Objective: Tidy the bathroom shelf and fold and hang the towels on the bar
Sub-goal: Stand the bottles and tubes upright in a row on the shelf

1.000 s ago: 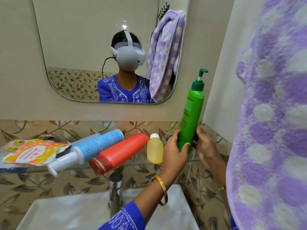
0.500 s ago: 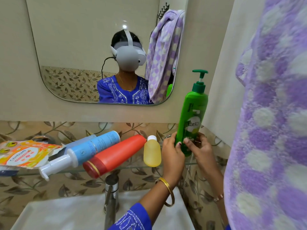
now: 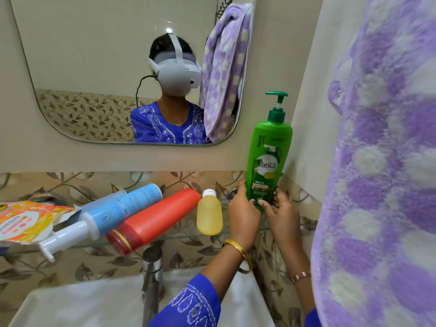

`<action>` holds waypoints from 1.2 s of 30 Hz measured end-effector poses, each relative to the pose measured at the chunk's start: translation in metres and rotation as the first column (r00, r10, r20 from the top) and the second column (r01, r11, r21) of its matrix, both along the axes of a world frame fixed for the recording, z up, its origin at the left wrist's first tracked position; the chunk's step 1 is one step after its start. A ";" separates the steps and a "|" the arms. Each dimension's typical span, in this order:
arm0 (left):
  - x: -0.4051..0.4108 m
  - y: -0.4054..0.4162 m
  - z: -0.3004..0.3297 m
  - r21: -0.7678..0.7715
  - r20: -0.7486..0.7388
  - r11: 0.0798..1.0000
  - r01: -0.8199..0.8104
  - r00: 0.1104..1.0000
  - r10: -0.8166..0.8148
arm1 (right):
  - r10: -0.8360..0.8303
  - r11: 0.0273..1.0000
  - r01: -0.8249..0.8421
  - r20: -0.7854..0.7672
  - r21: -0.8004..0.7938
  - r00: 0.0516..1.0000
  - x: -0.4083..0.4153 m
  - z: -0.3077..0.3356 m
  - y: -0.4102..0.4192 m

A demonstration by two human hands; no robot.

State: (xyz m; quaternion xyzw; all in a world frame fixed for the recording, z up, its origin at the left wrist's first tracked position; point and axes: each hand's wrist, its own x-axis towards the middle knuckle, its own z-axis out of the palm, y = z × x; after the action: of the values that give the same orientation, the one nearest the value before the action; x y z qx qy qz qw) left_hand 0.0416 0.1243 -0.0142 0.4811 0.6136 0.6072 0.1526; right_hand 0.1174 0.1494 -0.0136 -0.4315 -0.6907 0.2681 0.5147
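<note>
Both hands grip the base of the green shampoo bottle (image 3: 267, 159) — left hand (image 3: 244, 214) with fingers curled around its left side, right hand (image 3: 279, 214) pinching its right. The bottle stands upright at the 3 o'clock end of the glass shelf (image 3: 179, 237). At its 9 o'clock a small yellow bottle (image 3: 209, 213) stands — beyond it lie a red bottle (image 3: 155, 220) and a blue pump bottle (image 3: 106, 215). A purple towel (image 3: 382, 173) hangs at 3 o'clock.

A mirror (image 3: 94, 67) is hanging on the beige wall. Below, a chrome tap (image 3: 152, 267) is standing over a white sink (image 3: 82, 305).
</note>
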 end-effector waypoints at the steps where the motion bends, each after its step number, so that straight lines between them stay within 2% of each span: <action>1: -0.001 0.000 -0.001 -0.010 -0.020 1.000 0.002 1.000 -0.002 | -0.015 1.000 0.015 0.025 -0.002 1.000 0.000 -0.001 0.000; 5: -0.002 -0.001 -0.004 -0.060 -0.081 0.998 0.028 0.996 -0.033 | -0.077 0.997 0.077 0.104 0.008 0.992 -0.001 -0.001 -0.001; 11: -0.002 -0.004 -0.002 -0.049 -0.077 0.997 0.060 0.995 -0.064 | -0.145 0.989 0.146 0.196 0.011 0.970 -0.002 -0.003 -0.003; 14: 0.000 -0.008 -0.002 -0.033 -0.064 0.997 0.068 0.995 -0.070 | -0.223 0.974 0.211 0.182 0.082 0.958 -0.003 -0.008 -0.006; 16: 0.001 -0.014 -0.002 0.001 -0.076 0.998 0.065 0.995 -0.064 | -0.247 0.964 0.233 0.103 0.130 0.964 -0.004 -0.015 -0.013; 20: 0.002 -0.036 -0.011 0.068 -0.103 0.993 0.095 0.991 -0.088 | -0.282 0.900 0.240 0.065 0.364 0.957 -0.002 -0.039 -0.030; 23: -0.004 -0.059 -0.012 0.202 0.009 0.965 0.166 0.985 -0.172 | -0.241 0.883 0.196 0.055 0.426 0.969 -0.004 -0.055 -0.043; 28: -0.035 -0.087 0.004 0.370 0.136 0.929 0.015 0.988 -0.070 | 0.017 0.922 -0.075 0.153 0.379 0.988 -0.028 -0.051 -0.065; 30: -0.050 -0.093 0.008 0.372 0.186 0.927 -0.043 0.982 -0.029 | 0.106 0.912 -0.203 0.274 0.357 0.956 -0.038 -0.043 -0.069; 32: -0.062 -0.096 0.009 0.348 0.223 0.935 -0.071 0.975 -0.009 | 0.116 0.900 -0.266 0.399 0.344 0.910 -0.046 -0.039 -0.070; 36: -0.072 -0.102 0.001 0.295 0.195 0.953 -0.073 0.981 0.015 | 0.071 0.897 -0.240 0.416 0.371 0.906 -0.049 -0.038 -0.070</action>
State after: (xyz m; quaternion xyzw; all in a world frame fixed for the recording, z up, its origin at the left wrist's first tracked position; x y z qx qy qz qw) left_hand -0.0307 0.0227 -0.0128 0.4246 0.5075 0.7398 0.1218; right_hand 0.0688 0.0797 -0.0515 -0.2995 -0.8534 0.0647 0.4218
